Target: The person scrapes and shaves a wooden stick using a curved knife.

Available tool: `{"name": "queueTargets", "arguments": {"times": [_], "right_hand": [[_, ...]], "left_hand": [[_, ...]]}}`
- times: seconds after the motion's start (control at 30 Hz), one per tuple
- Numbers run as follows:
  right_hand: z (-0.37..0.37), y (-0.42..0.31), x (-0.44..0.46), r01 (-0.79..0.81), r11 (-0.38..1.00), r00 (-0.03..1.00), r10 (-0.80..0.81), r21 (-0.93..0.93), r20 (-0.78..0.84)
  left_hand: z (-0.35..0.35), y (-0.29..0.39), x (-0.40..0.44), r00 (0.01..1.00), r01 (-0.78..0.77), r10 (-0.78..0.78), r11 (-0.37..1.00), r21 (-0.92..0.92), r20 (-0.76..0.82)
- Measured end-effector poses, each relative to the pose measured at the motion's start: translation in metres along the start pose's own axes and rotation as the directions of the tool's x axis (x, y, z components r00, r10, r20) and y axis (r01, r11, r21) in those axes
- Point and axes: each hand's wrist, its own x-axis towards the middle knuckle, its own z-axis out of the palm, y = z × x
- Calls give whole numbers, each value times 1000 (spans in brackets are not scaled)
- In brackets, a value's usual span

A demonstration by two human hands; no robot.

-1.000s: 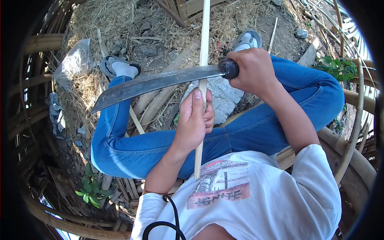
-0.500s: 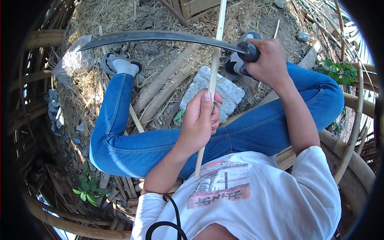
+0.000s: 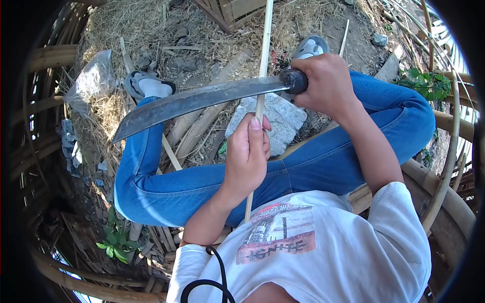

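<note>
My left hand is closed around a long, pale bamboo strip, thumb lying along it. The strip runs from my shirt front up past the top edge of the view. In my right hand is the dark handle of a machete. Its long curved blade reaches left across the strip, a little above my left hand, with the broad side showing. Whether the blade touches the strip I cannot tell. Beneath the strip a flat grey stone lies on the ground between my legs.
Bamboo poles and straw lie on the ground ahead. A clear plastic bag is at the left, and a wooden crate at the top. Curved bamboo surrounds me. A thin stick lies beyond my right foot.
My right hand has come slightly nearer and left, and the machete's blade has swung down toward me and turned its broad side up. The strip has shifted slightly left.
</note>
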Motion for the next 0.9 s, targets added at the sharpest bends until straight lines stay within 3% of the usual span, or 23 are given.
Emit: {"name": "queueTargets", "arguments": {"times": [0.4, 0.73, 0.9], "right_hand": [[-12, 34, 5, -52, 987, 980, 21, -151, -200], [-22, 42, 7, -59, 989, 957, 19, -132, -289], [-37, 79, 10, -223, 941, 907, 106, -254, -407]], "left_hand": [[-2, 7, -5, 1000, -20, 21, 1000, 22, -6], [-5, 14, -12, 995, -91, 88, 992, 84, 36], [-10, 18, -21, 996, -58, 55, 998, 38, 72]]}}
